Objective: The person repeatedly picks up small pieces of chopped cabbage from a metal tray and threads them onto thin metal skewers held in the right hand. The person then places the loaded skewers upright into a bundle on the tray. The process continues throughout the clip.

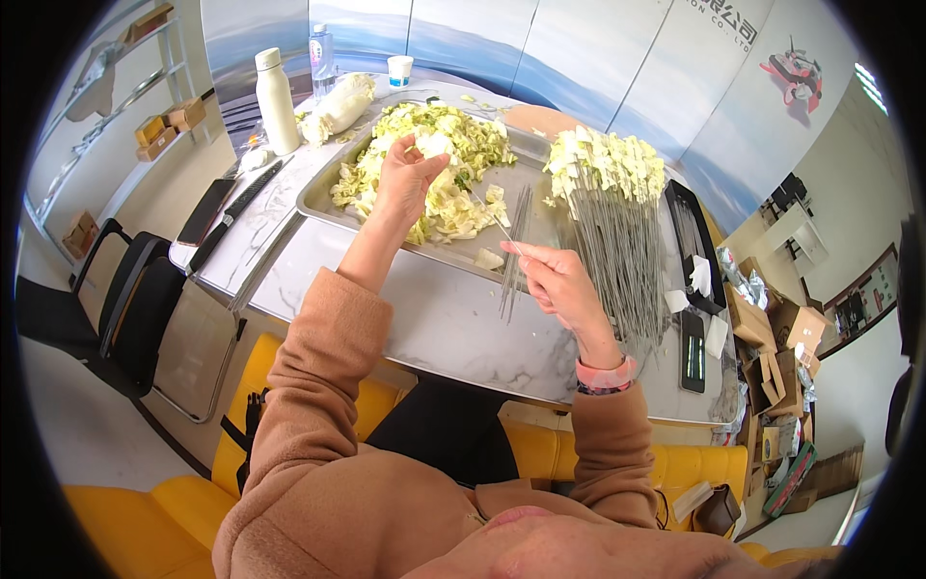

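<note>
My right hand (555, 282) grips a thin metal skewer (499, 228) near its lower end. The skewer slants up and left over the tray, with its far end beside the cabbage. Above the heap of chopped cabbage (458, 130), my left hand (407, 179) pinches a pale cabbage piece (433, 145) between thumb and fingers. The heap fills much of a metal tray (323, 205). A few bare skewers (517, 236) lean across the tray's near rim. Right of them lies a thick stack of skewers (617, 256) with cabbage leaves (608, 164) threaded on the far ends.
At the table's left are a sheathed-looking knife (234, 214), a dark flat case (205, 210), a white bottle (276, 101), a clear bottle (321, 60) and a wrapped cabbage (340, 104). A paper cup (399, 70) stands behind. On the right are a black tray (690, 236) and a phone (693, 352).
</note>
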Action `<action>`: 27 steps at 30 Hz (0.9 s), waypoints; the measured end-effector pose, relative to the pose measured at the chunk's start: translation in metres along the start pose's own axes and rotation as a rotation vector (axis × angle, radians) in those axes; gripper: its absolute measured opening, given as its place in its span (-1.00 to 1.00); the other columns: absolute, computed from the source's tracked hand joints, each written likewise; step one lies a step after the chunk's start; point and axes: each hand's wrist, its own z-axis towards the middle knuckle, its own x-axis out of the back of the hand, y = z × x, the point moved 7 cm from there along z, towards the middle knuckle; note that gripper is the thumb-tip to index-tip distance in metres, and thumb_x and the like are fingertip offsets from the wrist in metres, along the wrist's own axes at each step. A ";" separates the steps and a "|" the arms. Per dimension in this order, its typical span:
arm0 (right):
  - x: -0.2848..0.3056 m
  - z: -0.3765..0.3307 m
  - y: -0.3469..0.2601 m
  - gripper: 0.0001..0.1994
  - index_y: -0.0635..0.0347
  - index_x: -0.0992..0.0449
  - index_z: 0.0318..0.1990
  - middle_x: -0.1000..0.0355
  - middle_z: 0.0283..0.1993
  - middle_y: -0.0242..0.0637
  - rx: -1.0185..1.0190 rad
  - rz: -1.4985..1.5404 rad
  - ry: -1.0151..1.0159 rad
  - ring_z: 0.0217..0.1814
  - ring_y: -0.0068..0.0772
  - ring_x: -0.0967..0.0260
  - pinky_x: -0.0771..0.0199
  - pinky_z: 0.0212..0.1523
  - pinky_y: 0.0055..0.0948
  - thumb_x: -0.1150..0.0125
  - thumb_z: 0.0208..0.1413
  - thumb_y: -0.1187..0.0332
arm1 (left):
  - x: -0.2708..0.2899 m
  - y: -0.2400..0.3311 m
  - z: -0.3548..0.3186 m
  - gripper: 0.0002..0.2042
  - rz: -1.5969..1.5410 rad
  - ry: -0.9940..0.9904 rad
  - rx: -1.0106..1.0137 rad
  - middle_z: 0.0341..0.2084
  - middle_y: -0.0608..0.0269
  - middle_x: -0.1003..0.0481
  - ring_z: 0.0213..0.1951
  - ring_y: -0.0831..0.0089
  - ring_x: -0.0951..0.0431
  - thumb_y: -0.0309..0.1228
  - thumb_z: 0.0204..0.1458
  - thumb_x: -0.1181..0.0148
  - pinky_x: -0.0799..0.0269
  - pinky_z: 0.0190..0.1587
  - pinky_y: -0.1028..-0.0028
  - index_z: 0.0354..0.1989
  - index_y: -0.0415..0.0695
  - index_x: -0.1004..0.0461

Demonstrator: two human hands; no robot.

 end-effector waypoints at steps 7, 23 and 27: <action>0.001 0.000 -0.001 -0.63 0.39 -0.34 0.13 0.00 -0.73 -0.66 0.017 0.015 0.011 -0.74 -0.84 0.21 0.22 -0.75 -0.71 0.07 0.23 0.38 | -0.005 0.000 -0.003 -0.29 0.028 -0.007 0.018 -0.13 0.09 -0.17 -0.12 0.33 -0.43 -0.77 -0.10 -0.16 -0.45 0.05 0.45 0.23 -0.43 0.10; 0.003 0.002 0.003 -0.66 0.35 -0.39 0.09 0.01 -0.70 -0.66 -0.004 -0.027 -0.021 -0.69 -0.83 0.17 0.15 -0.72 -0.69 0.08 0.24 0.36 | -0.014 -0.008 -0.014 -0.27 0.060 -0.157 0.222 -0.13 0.08 -0.19 -0.10 0.27 -0.45 -0.74 -0.13 -0.21 -0.45 0.01 0.47 0.22 -0.38 0.06; 0.006 0.003 0.004 -0.66 0.35 -0.40 0.08 0.00 -0.69 -0.66 0.014 0.003 0.007 -0.69 -0.84 0.16 0.16 -0.72 -0.70 0.08 0.24 0.36 | -0.020 -0.003 -0.019 -0.30 -0.028 -0.149 0.233 -0.14 0.10 -0.20 -0.11 0.32 -0.45 -0.71 -0.10 -0.20 -0.43 -0.02 0.47 0.22 -0.35 0.05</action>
